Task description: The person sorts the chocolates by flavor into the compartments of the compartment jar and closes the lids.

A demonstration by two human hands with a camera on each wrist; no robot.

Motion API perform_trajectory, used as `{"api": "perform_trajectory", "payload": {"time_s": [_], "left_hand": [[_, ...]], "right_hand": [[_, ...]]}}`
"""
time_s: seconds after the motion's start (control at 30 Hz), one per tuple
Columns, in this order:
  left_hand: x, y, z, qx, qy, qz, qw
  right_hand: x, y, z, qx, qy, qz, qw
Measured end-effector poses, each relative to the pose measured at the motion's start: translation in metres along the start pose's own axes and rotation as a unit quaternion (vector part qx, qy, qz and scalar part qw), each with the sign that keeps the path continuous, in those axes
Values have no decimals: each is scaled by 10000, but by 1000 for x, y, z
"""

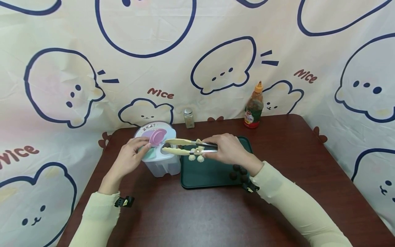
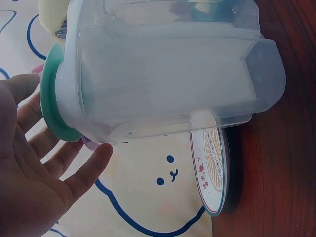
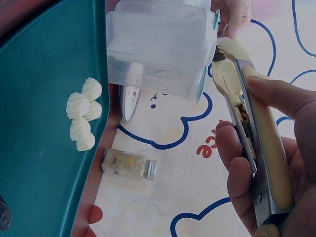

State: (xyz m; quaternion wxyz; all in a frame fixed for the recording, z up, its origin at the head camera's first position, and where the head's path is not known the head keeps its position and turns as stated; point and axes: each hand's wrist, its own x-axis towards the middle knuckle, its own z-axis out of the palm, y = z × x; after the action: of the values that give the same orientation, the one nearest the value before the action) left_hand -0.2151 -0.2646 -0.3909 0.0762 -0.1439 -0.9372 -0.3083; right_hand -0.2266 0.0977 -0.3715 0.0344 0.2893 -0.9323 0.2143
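A clear plastic container (image 1: 162,168) has a white top with pink, purple and mint flaps. My left hand (image 1: 131,154) is at its left side, fingertips at the edge of the raised pink flap (image 1: 157,136). In the left wrist view, the fingers are spread beside the mint flap (image 2: 52,98). My right hand (image 1: 228,149) grips pale-yellow-tipped tongs (image 1: 177,151) with metal arms. A dark round ball (image 1: 166,145) is between the tong tips, over the opening in the top. The container's inside looks cloudy.
Right of the container lies a dark green tray (image 1: 203,175), with several white swirled pieces (image 3: 79,106) and several dark balls (image 1: 233,175). A round plate (image 2: 210,173) stands behind the container. A seasoning jar (image 1: 189,118) and a sauce bottle (image 1: 254,108) stand at the back edge.
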Motion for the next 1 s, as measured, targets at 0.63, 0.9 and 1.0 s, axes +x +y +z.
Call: {"api": "perform_trajectory", "payload": {"time_s": [0.63, 0.9, 1.0], "left_hand": [[0, 0, 1, 8, -11, -51, 10000], [0, -1, 2, 12, 20, -18, 10000], [1, -1, 1, 22, 29, -14, 10000]], "right_hand": [[0, 0, -2, 107, -94, 62, 9999], [-1, 1, -5, 189, -142, 150, 9996], [-3, 4, -6, 200, -113, 126, 9997]]}}
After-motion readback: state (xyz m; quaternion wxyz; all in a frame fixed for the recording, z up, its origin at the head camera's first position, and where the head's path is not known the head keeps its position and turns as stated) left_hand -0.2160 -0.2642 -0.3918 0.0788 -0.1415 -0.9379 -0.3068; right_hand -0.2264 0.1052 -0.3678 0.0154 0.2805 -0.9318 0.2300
